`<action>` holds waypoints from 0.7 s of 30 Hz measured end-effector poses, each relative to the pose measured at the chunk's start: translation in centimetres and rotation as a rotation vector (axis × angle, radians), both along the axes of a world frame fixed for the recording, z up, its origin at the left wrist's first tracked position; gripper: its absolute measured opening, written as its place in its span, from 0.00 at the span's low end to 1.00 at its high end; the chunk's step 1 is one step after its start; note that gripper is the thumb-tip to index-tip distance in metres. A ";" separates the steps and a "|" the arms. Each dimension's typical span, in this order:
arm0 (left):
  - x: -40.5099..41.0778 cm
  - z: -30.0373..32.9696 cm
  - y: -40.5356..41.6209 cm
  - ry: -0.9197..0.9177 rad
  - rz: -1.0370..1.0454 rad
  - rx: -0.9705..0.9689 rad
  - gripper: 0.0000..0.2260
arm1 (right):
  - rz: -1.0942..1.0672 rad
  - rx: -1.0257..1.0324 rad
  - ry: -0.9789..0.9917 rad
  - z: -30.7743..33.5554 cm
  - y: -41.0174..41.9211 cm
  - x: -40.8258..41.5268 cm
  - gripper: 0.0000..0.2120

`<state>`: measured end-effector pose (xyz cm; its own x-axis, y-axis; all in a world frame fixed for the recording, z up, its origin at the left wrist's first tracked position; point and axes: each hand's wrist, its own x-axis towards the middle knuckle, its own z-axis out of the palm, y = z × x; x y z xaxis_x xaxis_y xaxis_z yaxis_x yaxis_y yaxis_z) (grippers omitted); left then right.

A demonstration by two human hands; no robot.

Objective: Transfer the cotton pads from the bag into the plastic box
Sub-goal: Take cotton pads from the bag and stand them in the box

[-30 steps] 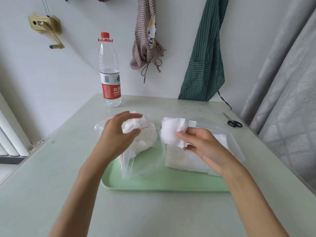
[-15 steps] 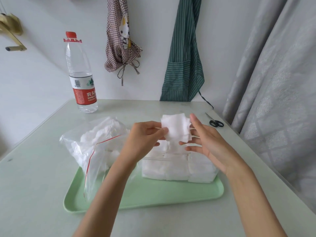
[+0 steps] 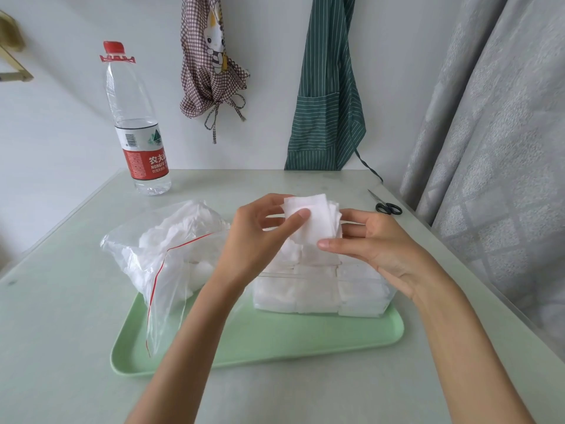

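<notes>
Both hands hold a small stack of square cotton pads point(image 3: 312, 220) directly above the plastic box point(image 3: 321, 293). The left hand point(image 3: 260, 237) pinches the stack's near-left face between thumb and curled fingers, while the right hand point(image 3: 371, 244) cups the far-right side, its thumb under the stack's lower edge and its fingers hidden behind the pads. The stack stands upright on edge, its flat faces turned toward the camera, and the clear box lies straight below it, apparently already filled to near the rim with rows of pads; the box's long axis runs left to right across the green tray point(image 3: 275, 341). The coming move therefore seems to turn on a short descent into whatever gap remains in the top row, and both hands are about equally near it. The bag point(image 3: 171, 249), a clear zip pouch with a red seal line, slumps on the left end of the tray, beside the left forearm, and still holds loose white pads. On the surface point(image 3: 61, 316) behind it stands a water bottle point(image 3: 137, 123) with a red cap, whose red label reads "NONGFU" beneath Chinese characters. Scissors point(image 3: 385, 205) lie near the far right edge, and a checked cloth point(image 3: 211, 65) printed with a cartoon figure and a green striped apron point(image 3: 327, 96) hang on the wall.
</notes>
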<state>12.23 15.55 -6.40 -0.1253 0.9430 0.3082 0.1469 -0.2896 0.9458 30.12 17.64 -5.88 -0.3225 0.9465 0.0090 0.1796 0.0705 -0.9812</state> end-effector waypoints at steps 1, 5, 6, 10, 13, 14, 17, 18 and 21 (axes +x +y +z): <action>0.0 0.1 0.0 -0.026 0.000 -0.014 0.03 | 0.018 -0.009 0.020 0.1 -0.1 0.0 0.25; -0.2 0.1 -0.1 -0.129 -0.045 -0.063 0.05 | 0.101 -0.088 0.200 0.4 -0.4 -0.2 0.15; -0.4 0.1 -0.2 -0.142 -0.065 -0.072 0.05 | 0.126 -0.108 0.239 0.5 -0.4 -0.2 0.15; -0.8 0.5 -0.3 -0.190 -0.225 -0.109 0.05 | 0.123 -0.177 0.344 0.7 -0.3 -0.4 0.13; -0.9 0.7 -0.4 -0.112 -0.195 -0.124 0.04 | 0.080 -0.159 0.287 0.8 -0.4 -0.4 0.10; -0.8 0.6 -0.4 -0.078 -0.155 -0.117 0.07 | 0.061 -0.134 0.249 0.9 -0.5 -0.3 0.09; -0.6 0.5 -0.3 0.016 -0.073 -0.057 0.15 | 0.028 -0.032 0.069 1.5 -1.0 0.2 0.19; -0.4 0.4 -0.3 0.051 -0.073 -0.046 0.17 | 0.020 0.023 -0.014 1.6 -1.2 0.2 0.21; 0.0 0.2 -0.3 0.118 -0.086 -0.042 0.19 | -0.063 0.144 -0.090 1.6 -1.6 -0.3 0.15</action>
